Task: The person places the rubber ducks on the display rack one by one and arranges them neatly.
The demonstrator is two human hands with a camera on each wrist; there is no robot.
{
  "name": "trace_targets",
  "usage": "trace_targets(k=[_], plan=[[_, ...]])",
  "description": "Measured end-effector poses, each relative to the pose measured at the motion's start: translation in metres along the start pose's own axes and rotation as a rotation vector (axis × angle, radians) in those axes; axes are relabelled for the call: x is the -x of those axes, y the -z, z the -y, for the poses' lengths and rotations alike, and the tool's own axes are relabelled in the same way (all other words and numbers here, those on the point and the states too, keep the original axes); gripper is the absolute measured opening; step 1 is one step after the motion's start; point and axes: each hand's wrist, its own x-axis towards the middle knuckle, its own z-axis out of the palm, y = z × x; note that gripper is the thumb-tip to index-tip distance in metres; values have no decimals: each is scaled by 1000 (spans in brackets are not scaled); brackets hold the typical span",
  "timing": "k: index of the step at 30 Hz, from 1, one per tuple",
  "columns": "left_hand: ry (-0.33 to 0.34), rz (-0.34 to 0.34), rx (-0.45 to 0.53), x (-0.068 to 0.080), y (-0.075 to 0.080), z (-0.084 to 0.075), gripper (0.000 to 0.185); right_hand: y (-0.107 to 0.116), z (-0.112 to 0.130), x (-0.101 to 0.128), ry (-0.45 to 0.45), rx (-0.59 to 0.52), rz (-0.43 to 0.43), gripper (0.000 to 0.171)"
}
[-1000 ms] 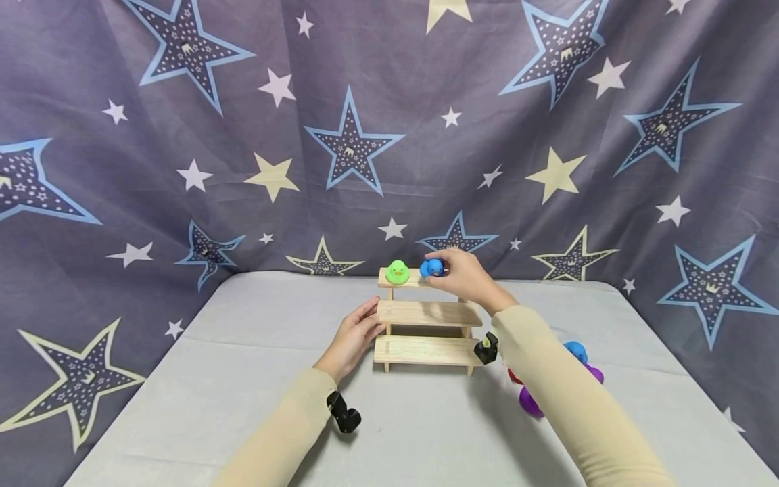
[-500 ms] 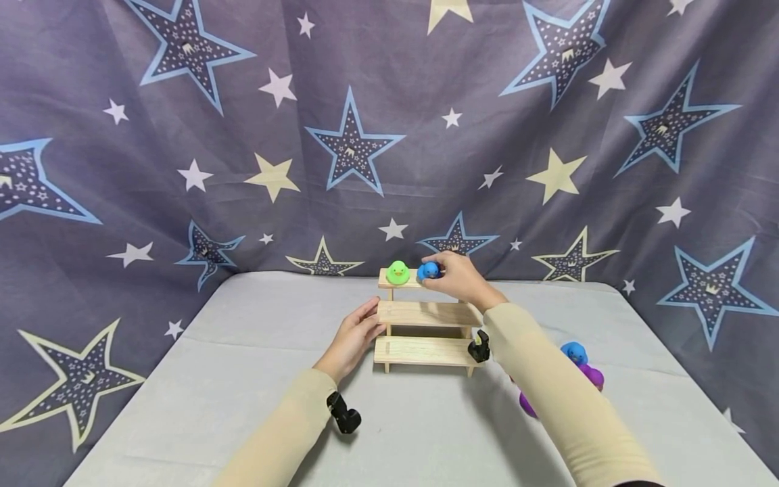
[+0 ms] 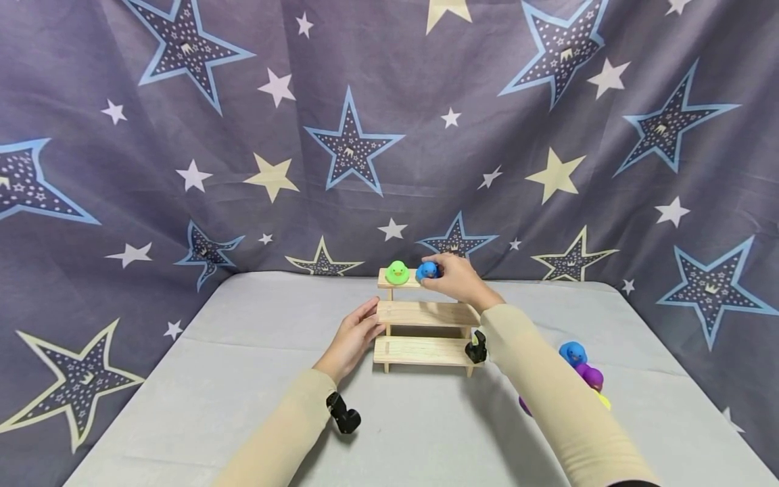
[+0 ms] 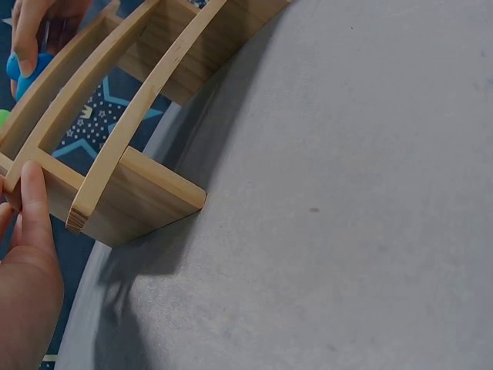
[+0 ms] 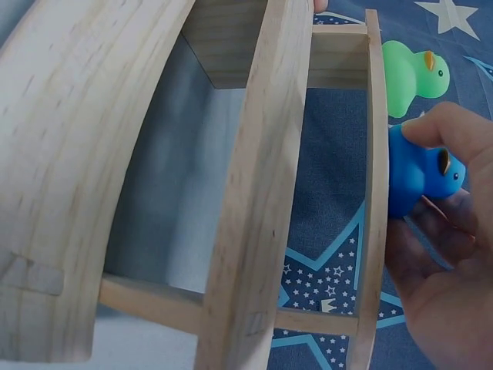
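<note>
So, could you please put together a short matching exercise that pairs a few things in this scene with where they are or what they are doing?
Things:
1. green duck
2. blue duck
3. left hand
4. purple duck

Places or states:
A. on the table, right of the wooden stepped shelf
B. touching the shelf's left end
C. pinched by the right hand at the top step
D. standing free on the top step

Pairs: 1-D, 2-C, 3-B, 4-A
</note>
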Motion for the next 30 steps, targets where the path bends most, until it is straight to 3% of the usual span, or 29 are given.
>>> trace_targets(k=[19,30], plan=[[19,-22,11,0,-1,0,52,2,-1,2,10,-22,6,60],[11,-8,-3,0,0,0,52,16,-1,15,19,-68,40,63]])
